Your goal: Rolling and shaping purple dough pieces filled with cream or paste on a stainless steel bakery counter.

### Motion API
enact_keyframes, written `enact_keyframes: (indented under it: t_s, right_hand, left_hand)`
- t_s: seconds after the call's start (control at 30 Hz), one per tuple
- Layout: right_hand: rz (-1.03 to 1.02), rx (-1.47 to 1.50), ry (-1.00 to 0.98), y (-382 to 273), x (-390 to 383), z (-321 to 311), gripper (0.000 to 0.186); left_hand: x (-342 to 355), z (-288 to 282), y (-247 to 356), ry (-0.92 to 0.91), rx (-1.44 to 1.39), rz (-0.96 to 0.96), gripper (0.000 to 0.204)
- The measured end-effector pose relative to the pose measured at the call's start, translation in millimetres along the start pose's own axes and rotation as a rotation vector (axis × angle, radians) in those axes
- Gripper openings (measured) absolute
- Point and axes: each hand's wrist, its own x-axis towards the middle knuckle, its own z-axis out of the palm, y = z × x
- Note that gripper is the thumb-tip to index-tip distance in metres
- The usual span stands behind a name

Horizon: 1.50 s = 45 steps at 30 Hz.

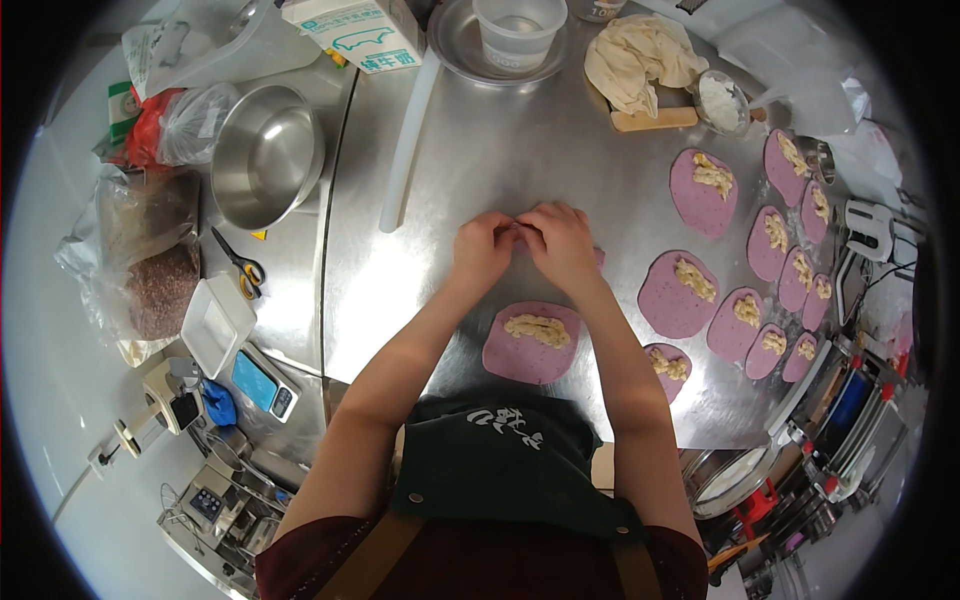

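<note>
My left hand (484, 246) and my right hand (560, 242) meet over the steel table, fingers closed in a pinch on a piece of purple dough (599, 258). Most of that piece is hidden beneath my hands; a bit shows past the right one. Closer to my apron lies a flat purple dough round (508, 356) with a pale yellow, lumpy filling (537, 328) across its upper part. To the right, several more dough rounds (672, 315) lie flat, each topped with the same filling.
Left of my arms are a steel bowl (265, 165), scissors (243, 264), a white tray (213, 325) and a scale (262, 380). A white rolling pin (408, 150) lies at the back, near a carton (360, 35). Back right are a cloth (640, 60) and a bowl of white powder (720, 103).
</note>
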Motion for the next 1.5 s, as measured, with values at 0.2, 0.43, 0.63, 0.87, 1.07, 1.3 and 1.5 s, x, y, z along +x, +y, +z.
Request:
enact_keyframes:
  t_s: [0.2,0.43,0.63,0.87,1.07,1.3,1.5]
  right_hand:
    - [0.031,0.01,-0.062,5.3,6.1,1.6,0.008]
    - [0.028,0.024,-0.198,10.8,14.5,-9.1,0.011]
    - [-0.015,-0.02,-0.336,4.2,19.4,-18.1,0.012]
    - [-0.059,0.098,-0.353,6.5,24.4,-20.0,0.012]
    - [-0.061,0.07,-0.391,7.8,26.6,-18.1,0.011]
    - [-0.056,0.199,-0.3,8.5,29.9,-17.6,0.012]
    - [-0.035,0.101,-0.379,5.9,32.8,-16.2,0.005]
  left_hand:
    - [-7.8,5.6,-5.6,0.1,-0.05,-0.003,0.013]
    - [-33.3,11.1,-6.7,0.145,-0.238,-0.084,0.032]
    - [-30.1,13.0,-4.3,0.171,-0.172,-0.114,0.026]
    - [-28.3,20.5,8.0,0.313,-0.085,-0.148,0.015]
    - [-26.8,21.4,8.0,0.333,-0.062,-0.124,0.013]
    - [-27.9,21.9,5.2,0.355,-0.123,-0.03,0.011]
    - [-23.5,26.2,3.9,0.376,-0.034,-0.046,0.01]
